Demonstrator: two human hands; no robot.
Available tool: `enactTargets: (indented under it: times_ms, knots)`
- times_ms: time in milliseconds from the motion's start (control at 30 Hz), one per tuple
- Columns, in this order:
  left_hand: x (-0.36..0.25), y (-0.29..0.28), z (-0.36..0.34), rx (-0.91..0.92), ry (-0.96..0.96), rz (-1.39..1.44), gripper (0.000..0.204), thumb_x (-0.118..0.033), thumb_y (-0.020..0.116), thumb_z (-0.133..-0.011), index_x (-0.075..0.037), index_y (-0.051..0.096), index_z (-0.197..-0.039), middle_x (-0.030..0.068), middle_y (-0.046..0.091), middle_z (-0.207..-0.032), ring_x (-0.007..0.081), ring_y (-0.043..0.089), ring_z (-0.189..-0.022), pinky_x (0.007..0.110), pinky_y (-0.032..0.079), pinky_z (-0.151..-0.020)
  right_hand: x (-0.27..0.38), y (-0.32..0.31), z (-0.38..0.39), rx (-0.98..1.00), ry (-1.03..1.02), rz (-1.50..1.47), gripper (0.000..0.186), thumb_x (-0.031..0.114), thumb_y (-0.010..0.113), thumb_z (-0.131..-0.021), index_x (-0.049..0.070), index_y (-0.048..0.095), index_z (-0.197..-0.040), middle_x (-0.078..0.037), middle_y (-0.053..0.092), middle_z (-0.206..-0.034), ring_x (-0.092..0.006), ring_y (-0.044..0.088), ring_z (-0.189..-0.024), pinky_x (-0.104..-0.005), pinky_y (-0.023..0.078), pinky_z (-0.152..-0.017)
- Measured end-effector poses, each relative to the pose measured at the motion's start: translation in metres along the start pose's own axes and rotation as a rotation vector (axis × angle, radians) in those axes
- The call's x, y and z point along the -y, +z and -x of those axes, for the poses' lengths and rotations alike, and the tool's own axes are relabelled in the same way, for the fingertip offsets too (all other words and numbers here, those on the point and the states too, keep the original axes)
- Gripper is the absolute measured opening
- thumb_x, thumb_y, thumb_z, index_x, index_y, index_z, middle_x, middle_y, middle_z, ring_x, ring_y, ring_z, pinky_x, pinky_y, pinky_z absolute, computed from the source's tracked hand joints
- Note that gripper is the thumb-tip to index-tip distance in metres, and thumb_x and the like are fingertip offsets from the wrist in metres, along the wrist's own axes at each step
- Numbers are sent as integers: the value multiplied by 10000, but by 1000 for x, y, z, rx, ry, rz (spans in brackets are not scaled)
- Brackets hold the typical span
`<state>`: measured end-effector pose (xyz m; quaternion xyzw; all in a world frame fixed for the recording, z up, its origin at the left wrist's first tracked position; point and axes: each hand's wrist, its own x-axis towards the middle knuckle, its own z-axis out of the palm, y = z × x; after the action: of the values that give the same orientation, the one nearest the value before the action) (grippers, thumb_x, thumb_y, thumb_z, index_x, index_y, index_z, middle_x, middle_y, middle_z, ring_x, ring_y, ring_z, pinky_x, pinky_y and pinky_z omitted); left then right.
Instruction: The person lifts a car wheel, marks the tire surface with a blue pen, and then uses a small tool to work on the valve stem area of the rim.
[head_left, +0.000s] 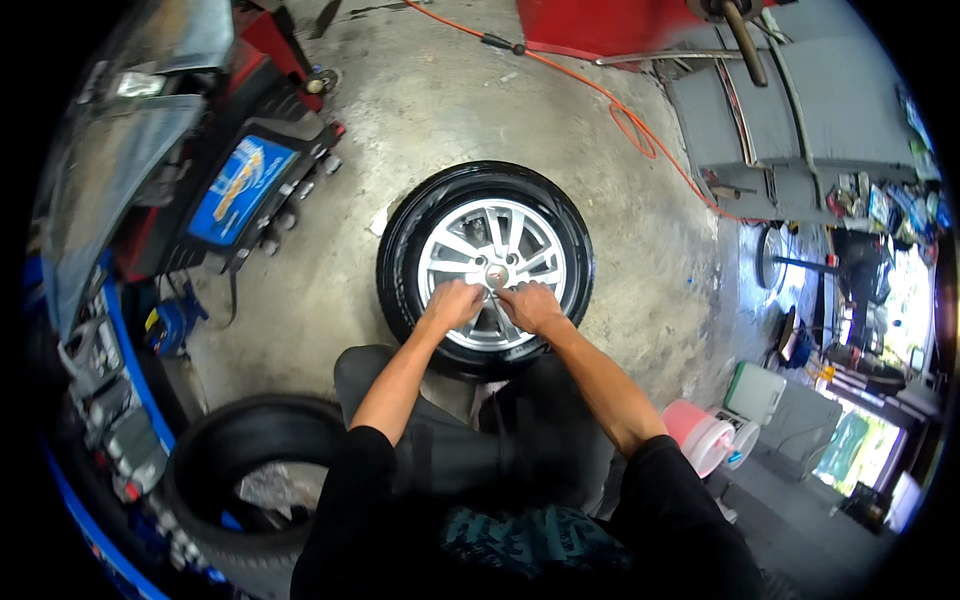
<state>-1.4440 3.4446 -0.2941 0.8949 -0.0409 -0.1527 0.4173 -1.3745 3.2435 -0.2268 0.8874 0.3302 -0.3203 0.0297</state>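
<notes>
A wheel lies flat on the floor in front of my knees, its black tyre [404, 250] mounted around a silver multi-spoke alloy rim [517, 228]. The round centre cap [497, 274] shows in the middle of the rim. Just on the near side of that cap, my left hand [456, 303] rests over the spokes with its fingers curled in. My right hand [531, 304] is close beside it, thumb and fingers pinched together by the hub. Whatever the fingertips hold, if anything, is too small or hidden to tell.
A loose tyre [255, 415] lies at my left. Beyond it stands a red and black machine with a blue panel [240, 190]. An orange hose [640, 120] crosses the floor at the far right. A pink bucket [697, 437] stands near my right elbow, and a red machine base [610, 28] is ahead.
</notes>
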Motion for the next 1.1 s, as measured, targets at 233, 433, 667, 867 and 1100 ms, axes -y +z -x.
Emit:
enactTargets:
  times_ms: [233,433,667,867,1100]
  knots:
    - [-170,-105,235,-119,-345,394,213,-256,725,-925,-54,755,-986,139,761,-837,293,756,-770,413,585,-712,28,-80,145,58,-114,-344,281,333,581,-1000,133,718,-1142,-220,721,-988,-429,677,-1002,-527,542,-870]
    - [-263,-221,363,-550,-628,542,192,-214,728,-910,-45,763,-994,150,769,-879,302,767,-823,403,592,-738,86,-159,267,45,-44,-549,249,292,599,-1028,72,678,-1112,-175,717,-942,-355,693,-871,-444,540,-792]
    - [-294,-334,392,-928,-672,769,228,-261,766,-917,-67,789,-1035,124,778,-940,230,764,-855,343,595,-794,150,-271,259,74,27,-753,336,223,557,-1035,38,716,-1267,-73,725,-901,-172,659,-840,-354,522,-747]
    - [-269,-461,400,-1007,-388,943,251,-223,757,-958,-10,778,-1089,68,782,-951,124,710,-868,281,569,-792,414,-484,222,54,-389,-641,327,227,630,-1043,8,712,-1271,-149,757,-1167,-203,696,-1058,-335,522,-935]
    - [-224,-572,455,-1181,-257,1072,276,-233,754,-983,14,758,-1107,33,747,-914,85,670,-794,249,535,-661,566,-566,165,-36,-846,-403,274,127,660,-1005,41,737,-1254,-99,673,-908,-170,628,-790,-311,507,-729]
